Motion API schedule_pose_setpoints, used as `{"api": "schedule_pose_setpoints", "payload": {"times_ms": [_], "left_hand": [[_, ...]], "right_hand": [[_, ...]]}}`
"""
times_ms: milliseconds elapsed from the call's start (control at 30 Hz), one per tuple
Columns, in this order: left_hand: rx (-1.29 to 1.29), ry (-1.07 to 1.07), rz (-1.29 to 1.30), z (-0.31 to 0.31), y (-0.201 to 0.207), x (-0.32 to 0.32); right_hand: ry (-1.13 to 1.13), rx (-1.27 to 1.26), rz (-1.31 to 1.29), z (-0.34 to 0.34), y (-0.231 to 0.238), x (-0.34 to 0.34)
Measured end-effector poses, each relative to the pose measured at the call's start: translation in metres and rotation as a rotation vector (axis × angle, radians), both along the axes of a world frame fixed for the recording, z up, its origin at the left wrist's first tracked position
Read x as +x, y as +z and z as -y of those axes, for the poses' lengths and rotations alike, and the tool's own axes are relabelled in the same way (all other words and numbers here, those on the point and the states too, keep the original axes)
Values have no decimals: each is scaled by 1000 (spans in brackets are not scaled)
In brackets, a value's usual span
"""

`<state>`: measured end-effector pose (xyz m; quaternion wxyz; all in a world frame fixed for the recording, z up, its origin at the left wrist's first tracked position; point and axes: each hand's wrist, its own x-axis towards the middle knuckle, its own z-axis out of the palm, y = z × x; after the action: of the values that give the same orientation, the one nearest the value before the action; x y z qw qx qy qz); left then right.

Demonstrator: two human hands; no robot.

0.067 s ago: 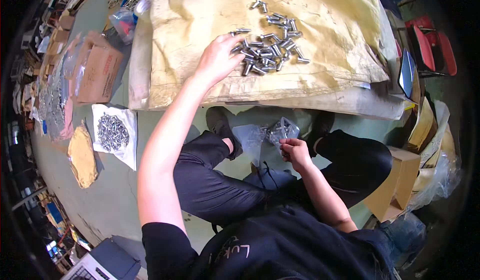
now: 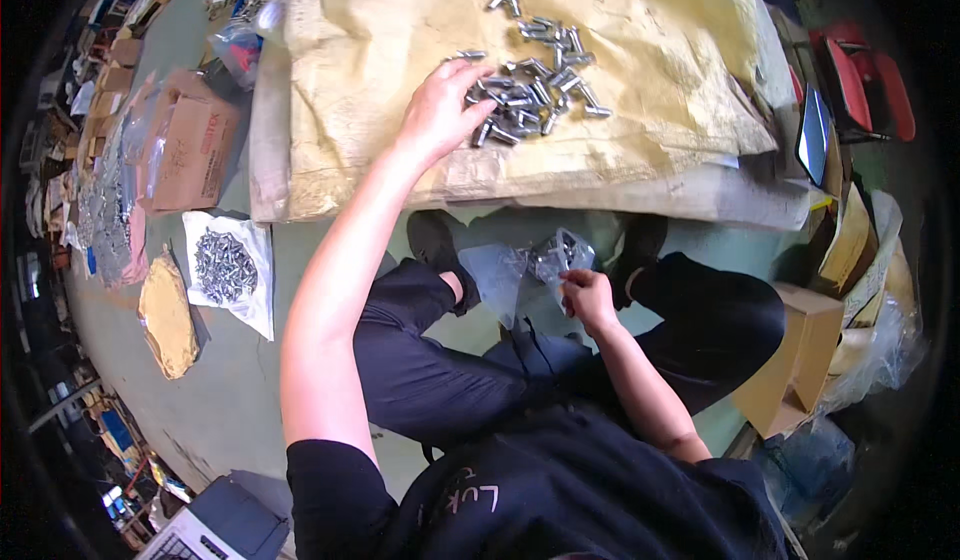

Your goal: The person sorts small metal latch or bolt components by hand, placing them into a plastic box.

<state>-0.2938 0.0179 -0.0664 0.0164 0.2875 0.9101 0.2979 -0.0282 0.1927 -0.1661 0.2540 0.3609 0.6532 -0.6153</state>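
Note:
Silvery metal bolts (image 2: 535, 95) lie in a loose heap on the paper-covered table. My left hand (image 2: 440, 108) is at the heap's left edge, its thumb spread from the fingers and touching the nearest bolts. The tips of those fingers are partly hidden among the metal. Lower down, between my knees, my right hand (image 2: 590, 300) pinches the edge of a clear plastic bag (image 2: 562, 250). Some shiny metal pieces show inside that bag. Beside it hangs another translucent plastic piece (image 2: 492, 272); whether the two are joined I cannot tell.
Creased yellowish paper (image 2: 380, 20) covers the table. On the floor at left are a white sheet heaped with small metal parts (image 2: 225, 265), a tan paper bundle (image 2: 166, 320) and a cardboard box (image 2: 190, 145). An open carton (image 2: 790, 360) stands right, below a red chair (image 2: 870, 85).
My left hand has moved slightly right, closer into the heap of bolts. The whole view has shifted a little. My right hand keeps its pinch on the bag.

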Motion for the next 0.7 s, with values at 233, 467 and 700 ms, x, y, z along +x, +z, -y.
{"api": "schedule_pose_setpoints", "payload": {"times_ms": [233,467,700], "left_hand": [[-33,-101,-92,-27,-27,9],[5,-80,-69,-23,-29,15],[3,-21,-104,-22,-22,20]], "right_hand": [[8,274,-102,-12,-26,-11],[600,717,-61,-4,-38,-46],[668,608,-125,-5,-102,-40]]}}
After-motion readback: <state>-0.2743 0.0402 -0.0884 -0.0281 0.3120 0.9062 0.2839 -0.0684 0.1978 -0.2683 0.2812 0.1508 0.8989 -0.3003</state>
